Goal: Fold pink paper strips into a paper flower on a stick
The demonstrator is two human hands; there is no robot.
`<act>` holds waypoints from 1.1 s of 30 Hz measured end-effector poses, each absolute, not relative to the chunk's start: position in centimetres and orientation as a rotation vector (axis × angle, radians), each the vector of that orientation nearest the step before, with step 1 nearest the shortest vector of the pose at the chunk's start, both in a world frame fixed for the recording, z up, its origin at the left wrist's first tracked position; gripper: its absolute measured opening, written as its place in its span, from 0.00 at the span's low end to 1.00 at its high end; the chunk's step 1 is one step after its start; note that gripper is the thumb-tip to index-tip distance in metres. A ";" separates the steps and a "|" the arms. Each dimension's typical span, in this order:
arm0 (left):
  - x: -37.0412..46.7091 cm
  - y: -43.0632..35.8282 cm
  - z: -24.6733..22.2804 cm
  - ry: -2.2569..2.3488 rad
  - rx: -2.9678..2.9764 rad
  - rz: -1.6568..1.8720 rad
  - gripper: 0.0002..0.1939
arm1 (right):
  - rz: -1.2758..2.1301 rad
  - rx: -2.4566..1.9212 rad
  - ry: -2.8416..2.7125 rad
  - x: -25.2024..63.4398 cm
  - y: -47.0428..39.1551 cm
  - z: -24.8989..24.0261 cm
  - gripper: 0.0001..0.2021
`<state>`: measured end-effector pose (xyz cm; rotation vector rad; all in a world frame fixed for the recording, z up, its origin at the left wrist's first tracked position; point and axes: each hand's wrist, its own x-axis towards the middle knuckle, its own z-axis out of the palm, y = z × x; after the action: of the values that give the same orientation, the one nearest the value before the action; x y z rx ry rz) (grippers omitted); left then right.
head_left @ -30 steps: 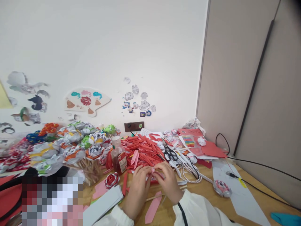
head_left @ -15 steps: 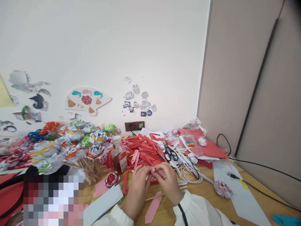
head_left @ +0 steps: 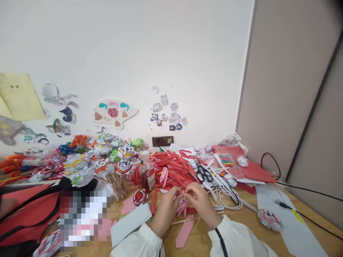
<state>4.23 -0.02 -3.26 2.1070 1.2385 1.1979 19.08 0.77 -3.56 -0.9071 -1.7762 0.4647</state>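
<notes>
My left hand and my right hand meet over the middle of the table, fingers pinched together on a small folded pink paper piece. Its pointed pink petals hang down between the hands; the top is partly covered by fingertips. Below it, a pink paper strip with a pointed end lies on the wood, beside a thin wooden stick. Just beyond the hands spreads a heap of folded red paper strips. A red and white paper rose rests left of my left hand.
Black-handled scissors and a pearl string lie right of the heap. A bottle stands to its left, near many paper flowers. White paper sheets lie front left; a pink-white flower and a cable are at right.
The view has turned left, so everything sits further right. Both hands keep their pinch; the pink paper piece now shows its petals pointing down, where before it was mostly hidden.
</notes>
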 end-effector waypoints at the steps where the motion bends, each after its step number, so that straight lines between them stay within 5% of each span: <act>1: 4.3 0.1 -3.4 1.222 2.057 1.200 0.05 | 0.515 -0.936 -1.776 19.1 0.9 -3.8 0.03; 15: 4.2 0.1 -2.8 1.166 2.069 1.299 0.05 | 1.095 -0.870 -1.569 19.1 1.5 -4.1 0.10; 33: 4.6 -0.3 -3.0 1.139 2.066 1.294 0.04 | 0.884 -0.866 -1.605 19.1 1.6 -4.8 0.07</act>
<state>4.56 -0.32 -2.98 2.0663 1.1389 1.2936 19.09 1.57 -4.81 -0.8657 -1.6049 0.8844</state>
